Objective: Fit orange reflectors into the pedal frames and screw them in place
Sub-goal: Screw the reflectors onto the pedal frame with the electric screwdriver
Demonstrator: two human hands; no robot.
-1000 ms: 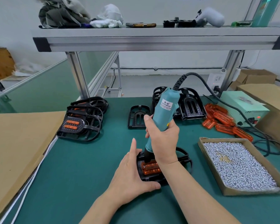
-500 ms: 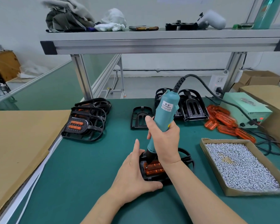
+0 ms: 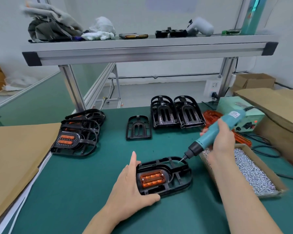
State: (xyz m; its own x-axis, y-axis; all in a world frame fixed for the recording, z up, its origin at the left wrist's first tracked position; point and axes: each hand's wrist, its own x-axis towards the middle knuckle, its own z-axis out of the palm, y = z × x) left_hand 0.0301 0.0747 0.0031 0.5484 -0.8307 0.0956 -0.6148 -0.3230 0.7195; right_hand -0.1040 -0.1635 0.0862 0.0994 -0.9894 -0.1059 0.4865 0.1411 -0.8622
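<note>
A green surface point(image 3: 74, 191) is seen to carry everything. A cardboard box of screws point(image 3: 260, 168) is set along its right side. A stack of finished pedals point(image 3: 74, 139) is laid at the left, and empty frames point(image 3: 176, 112) are stacked at the back, with loose reflectors point(image 3: 211, 115) beside them. The pedal frame point(image 3: 178, 178) being worked on is laid flat near the front edge, just left of the box. The screwdriver point(image 3: 216, 132) is held tilted, and its tip is raised just above the frame's far right rim, clear of the fasteners. The left hand point(image 3: 130, 191) is braced on the frame's left end, with the index finger stretched along the far side and the thumb curled against the near edge. The fingers of the right hand point(image 3: 222, 139) are wrapped round the screwdriver's barrel. An orange reflector point(image 3: 151, 179) is seated in the frame's left half, and small bright heads can be made out at some of its corners. Whether every hole is filled cannot be told. If the tool is brought down at this slant, the bit could be thrown off a head and the reflector scratched. If the left hand's hold is eased, the frame could be spun by the torque. Thin plastic could be cracked by overdriving.
</note>
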